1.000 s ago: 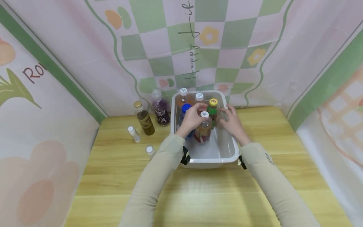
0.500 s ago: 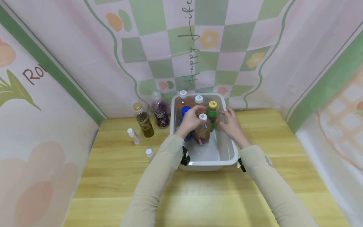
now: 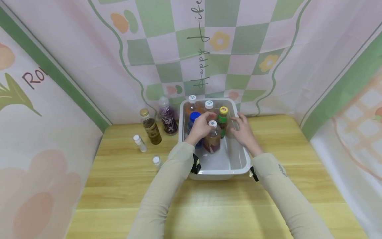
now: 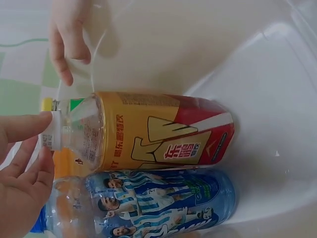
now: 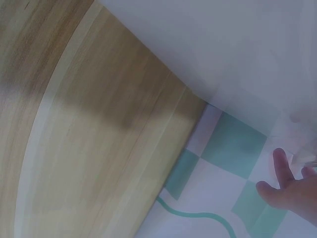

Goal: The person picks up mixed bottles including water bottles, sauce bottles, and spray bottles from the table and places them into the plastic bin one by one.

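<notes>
My left hand pinches the white cap of a drink bottle with a gold and red label. That bottle stands upright in a white plastic bin, close beside a blue-capped bottle with a picture of players in striped shirts. Over the bin's right rim lies my right hand, its fingers loosely bent and holding nothing. Nearest to it is a green-labelled bottle with a yellow cap. Behind stand a white-capped bottle and an orange drink bottle, both partly hidden.
Left of the bin, a purple drink bottle and a gold-capped bottle stand on the wooden table. Two small white-capped bottles, one a vial and one a jar, stand nearer. A patterned curtain hangs behind.
The pinched bottle has edged slightly left, towards the blue-capped one. My left hand keeps hold of its cap, and my right hand stays at the rim. The head view has tilted slightly.
</notes>
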Demonstrator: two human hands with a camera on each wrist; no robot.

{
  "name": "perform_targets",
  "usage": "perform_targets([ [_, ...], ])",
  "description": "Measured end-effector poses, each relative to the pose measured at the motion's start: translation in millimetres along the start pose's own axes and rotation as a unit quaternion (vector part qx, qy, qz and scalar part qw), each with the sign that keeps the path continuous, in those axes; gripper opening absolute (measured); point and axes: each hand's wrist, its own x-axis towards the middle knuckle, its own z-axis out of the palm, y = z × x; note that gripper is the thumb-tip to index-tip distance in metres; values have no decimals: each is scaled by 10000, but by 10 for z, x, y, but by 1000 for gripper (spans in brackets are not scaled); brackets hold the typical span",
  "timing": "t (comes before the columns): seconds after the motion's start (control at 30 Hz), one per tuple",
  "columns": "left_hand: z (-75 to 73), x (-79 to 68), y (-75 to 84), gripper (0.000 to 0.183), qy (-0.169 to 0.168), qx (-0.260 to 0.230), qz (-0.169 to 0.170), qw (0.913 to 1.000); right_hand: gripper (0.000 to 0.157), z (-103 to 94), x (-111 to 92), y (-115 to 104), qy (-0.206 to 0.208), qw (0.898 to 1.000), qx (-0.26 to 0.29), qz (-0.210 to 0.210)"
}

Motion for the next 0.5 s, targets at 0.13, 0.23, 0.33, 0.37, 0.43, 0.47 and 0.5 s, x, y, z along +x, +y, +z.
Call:
perform_targets([
  [0.13,4,6,-2,47,83,74,8,9999,55,12,10,5,-6,10000,22,13],
  [0.23,5,4,-1,47,100,62,-53,9999,55,21,15,11,-18,10000,44,22],
  [0.33,8,4,5,47,73,16,-119,9999,55,20,10,13,-17,10000,68,29],
  [0.37,9,6,7,47,64,6,-127,9999,55,17,8,14,-15,10000,74,28],
  [0.43,12,9,11,48,39,-42,-152,9999,55,14,6,20,-7,10000,79,20],
  [0.47,14,10,13,49,32,-45,-162,9999,55,13,7,23,1,10000,80,17],
  [0.5,17,11,15,49,21,-61,-165,9998,55,13,7,25,7,10000,87,14],
])
